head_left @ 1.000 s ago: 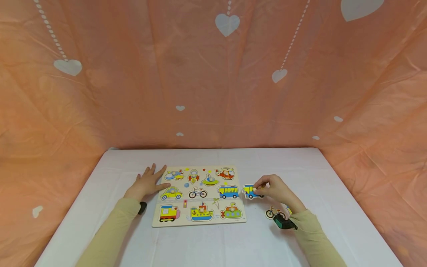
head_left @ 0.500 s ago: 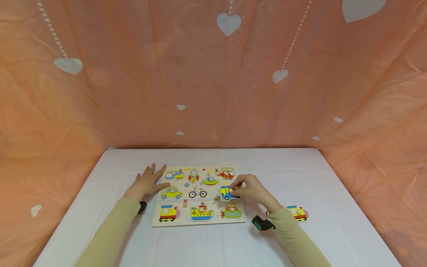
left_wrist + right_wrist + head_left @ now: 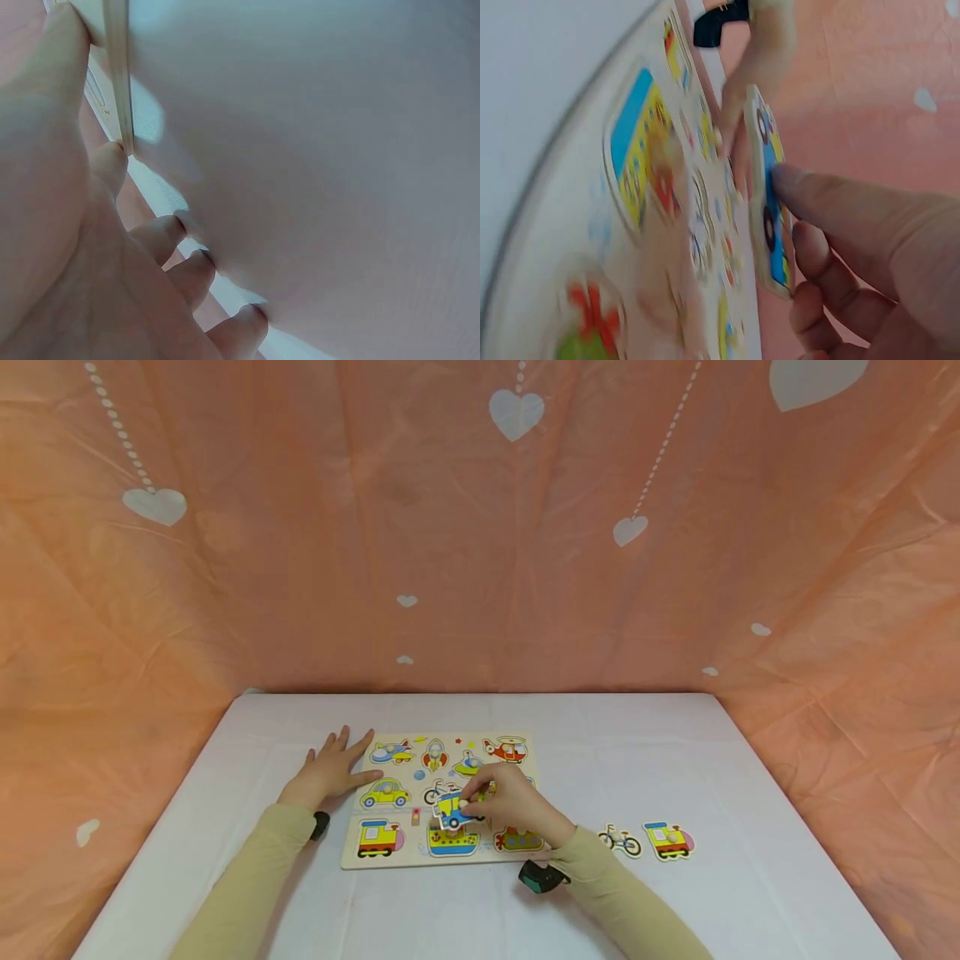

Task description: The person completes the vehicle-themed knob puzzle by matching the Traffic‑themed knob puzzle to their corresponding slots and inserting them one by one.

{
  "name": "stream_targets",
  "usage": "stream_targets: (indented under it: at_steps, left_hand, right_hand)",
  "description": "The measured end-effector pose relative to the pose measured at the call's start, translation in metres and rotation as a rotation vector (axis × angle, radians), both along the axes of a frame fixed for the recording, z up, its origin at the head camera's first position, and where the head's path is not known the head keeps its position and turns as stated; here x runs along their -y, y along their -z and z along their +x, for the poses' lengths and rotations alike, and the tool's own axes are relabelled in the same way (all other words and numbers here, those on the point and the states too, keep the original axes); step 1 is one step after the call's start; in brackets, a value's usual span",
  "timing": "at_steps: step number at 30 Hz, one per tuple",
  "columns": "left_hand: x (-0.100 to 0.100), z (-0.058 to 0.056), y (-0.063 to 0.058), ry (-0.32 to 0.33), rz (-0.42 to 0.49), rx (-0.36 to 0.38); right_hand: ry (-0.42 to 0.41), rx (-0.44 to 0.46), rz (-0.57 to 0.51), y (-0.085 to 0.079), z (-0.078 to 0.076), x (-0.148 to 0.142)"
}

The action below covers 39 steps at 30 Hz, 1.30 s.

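A wooden knob puzzle board [image 3: 416,845] with colourful vehicle pictures lies on the white table. My left hand [image 3: 326,777] rests at its upper left corner, fingers spread, thumb over the edge. In the left wrist view, the thumb and index fingertip are at the board's edge [image 3: 118,82]. My right hand [image 3: 517,802] pinches the blue and yellow bus puzzle piece [image 3: 450,811] over the middle of the board. The bus overlaps the bicycle picture [image 3: 435,792] and the top of the ship [image 3: 453,843]. Tilted and apart from the board, the bus piece [image 3: 769,202] shows edge-on in the right wrist view.
Right of the board, a bicycle puzzle piece [image 3: 621,841] and a train puzzle piece [image 3: 669,841] lie on the table. A black wrist camera [image 3: 543,877] hangs under the right sleeve. A pink curtain [image 3: 480,635] with hearts stands behind the table.
My right hand has carried the bus piece left from beside the board, past the bus picture, to the middle. The bicycle and train pieces are uncovered. My left hand has stayed put.
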<state>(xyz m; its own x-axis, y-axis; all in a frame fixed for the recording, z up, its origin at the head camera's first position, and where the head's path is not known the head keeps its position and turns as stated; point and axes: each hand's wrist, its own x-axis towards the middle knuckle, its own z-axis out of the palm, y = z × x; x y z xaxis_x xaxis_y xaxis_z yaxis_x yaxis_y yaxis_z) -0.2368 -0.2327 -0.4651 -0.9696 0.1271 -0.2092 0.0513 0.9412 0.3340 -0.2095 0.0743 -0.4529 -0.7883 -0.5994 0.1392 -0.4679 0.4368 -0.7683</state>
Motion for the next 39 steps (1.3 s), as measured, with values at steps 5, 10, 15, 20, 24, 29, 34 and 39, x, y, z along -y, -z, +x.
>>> stream_targets:
  at_steps: [5, 10, 15, 20, 24, 29, 34, 39]
  left_hand:
    - [-0.001, 0.001, -0.002, 0.002, 0.0, -0.006]
    - [-0.002, 0.002, -0.003, 0.012, 0.005, -0.01]
    - [-0.002, 0.001, -0.003, 0.02, -0.001, -0.015]
    - [-0.001, 0.0, -0.002, 0.019, -0.012, -0.011]
    - [0.0, 0.0, -0.002, 0.017, -0.018, -0.004]
    - [0.0, -0.001, -0.001, 0.015, -0.022, -0.005]
    - [0.0, -0.001, -0.001, 0.017, -0.025, -0.008]
    - [-0.001, -0.001, 0.0, 0.011, -0.01, -0.002]
  right_hand:
    - [0.0, 0.036, -0.002, 0.003, 0.007, 0.024]
    - [-0.016, 0.013, -0.019, 0.003, 0.01, 0.043]
    - [-0.014, 0.007, -0.019, 0.003, 0.012, 0.057]
    - [-0.028, 0.007, -0.037, 0.005, 0.011, 0.064]
    - [-0.018, 0.007, -0.022, 0.005, 0.012, 0.064]
    - [0.021, 0.024, -0.003, 0.003, 0.012, 0.062]
    - [0.036, 0.045, -0.008, 0.002, 0.012, 0.059]
    - [0.045, 0.049, -0.003, 0.002, 0.01, 0.053]
